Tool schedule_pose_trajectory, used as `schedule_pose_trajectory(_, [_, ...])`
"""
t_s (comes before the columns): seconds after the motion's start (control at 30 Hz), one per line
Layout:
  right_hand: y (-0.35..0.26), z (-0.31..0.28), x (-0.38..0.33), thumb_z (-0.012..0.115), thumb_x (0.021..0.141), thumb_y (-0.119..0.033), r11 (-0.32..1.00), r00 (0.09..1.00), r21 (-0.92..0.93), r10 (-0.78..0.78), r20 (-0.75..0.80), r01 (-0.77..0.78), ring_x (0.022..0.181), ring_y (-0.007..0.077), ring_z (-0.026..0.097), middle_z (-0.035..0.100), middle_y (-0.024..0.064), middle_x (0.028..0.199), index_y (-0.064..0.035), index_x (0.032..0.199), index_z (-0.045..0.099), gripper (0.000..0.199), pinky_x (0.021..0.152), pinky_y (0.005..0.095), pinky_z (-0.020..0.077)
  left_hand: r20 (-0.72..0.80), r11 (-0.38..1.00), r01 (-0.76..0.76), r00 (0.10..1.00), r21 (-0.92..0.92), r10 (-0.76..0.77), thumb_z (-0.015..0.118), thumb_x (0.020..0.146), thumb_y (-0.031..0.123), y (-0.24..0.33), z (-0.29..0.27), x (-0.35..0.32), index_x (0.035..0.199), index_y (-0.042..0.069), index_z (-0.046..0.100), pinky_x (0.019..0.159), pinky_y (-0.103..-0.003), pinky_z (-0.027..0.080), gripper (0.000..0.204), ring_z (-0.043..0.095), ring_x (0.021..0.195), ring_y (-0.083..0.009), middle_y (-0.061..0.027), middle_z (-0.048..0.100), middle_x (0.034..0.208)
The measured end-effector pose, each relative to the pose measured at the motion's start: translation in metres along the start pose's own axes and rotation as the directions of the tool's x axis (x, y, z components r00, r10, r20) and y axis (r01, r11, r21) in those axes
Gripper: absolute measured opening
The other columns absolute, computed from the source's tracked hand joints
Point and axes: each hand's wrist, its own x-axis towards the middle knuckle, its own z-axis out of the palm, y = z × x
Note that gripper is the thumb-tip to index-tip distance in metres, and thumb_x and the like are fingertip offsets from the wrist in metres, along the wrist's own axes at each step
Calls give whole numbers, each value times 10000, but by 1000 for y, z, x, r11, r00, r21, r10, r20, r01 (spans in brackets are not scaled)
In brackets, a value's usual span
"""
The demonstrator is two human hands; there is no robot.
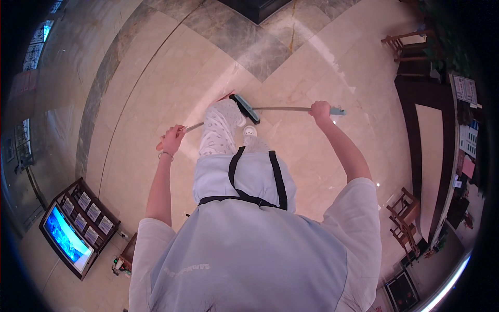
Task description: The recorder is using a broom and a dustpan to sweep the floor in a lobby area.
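My right hand (320, 111) is closed round the handle of a broom (283, 108), near its blue-grey end. The handle runs leftward to a blue-grey head with dark bristles, which lies by my feet. In my left hand (171, 139) is a second metal handle with an orange-pink grip end. That handle passes behind my patterned trouser leg. Beyond the leg shows the edge of a reddish dustpan (226, 95), right beside the broom head; most of the pan is hidden.
Glossy beige floor tiles (171, 73) with a grey marble band surround me. A dark block (257, 10) stands ahead. At right are a long counter (431, 156) and wooden chairs (404, 213). A lit screen in a dark stand (70, 242) is at lower left.
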Motion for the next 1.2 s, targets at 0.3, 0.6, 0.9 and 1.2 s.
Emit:
schedule_pose_trajectory(0.3, [-14,-38,-24,579,728,-395,981,976,-7,-193,-101,193,739,155,616,622,10,720,-148,738,663,261,580,289,463,-60,1000,-23,998,-21,21,514,811,352,0,3,-13,941,226,581,774,-391,261,193,500,826,-146,29,537,786])
schedule_pose_trajectory(0.6, [36,-104,-75,591,703,-431,986,980,-53,-163,-113,158,721,154,599,603,25,700,-113,706,638,321,606,287,448,-21,1000,-24,999,4,24,497,821,366,5,8,-14,964,223,570,790,-408,270,216,503,848,-168,16,552,849])
schedule_pose_trajectory(0.9, [86,-71,-108,566,705,-511,972,1000,235,26,-3,-25,648,235,599,595,93,658,-50,684,623,466,554,356,462,15,999,-26,1000,35,25,495,827,355,-6,5,-4,960,201,569,764,-399,273,216,509,878,-181,-3,560,861])
schedule_pose_trajectory(1.2, [119,22,-126,560,701,-525,878,955,384,224,196,-285,708,247,616,624,94,751,-75,778,640,464,600,354,485,18,1000,-16,1000,-13,16,509,823,334,-22,7,-2,968,183,565,763,-378,270,217,518,848,-166,-12,561,841])
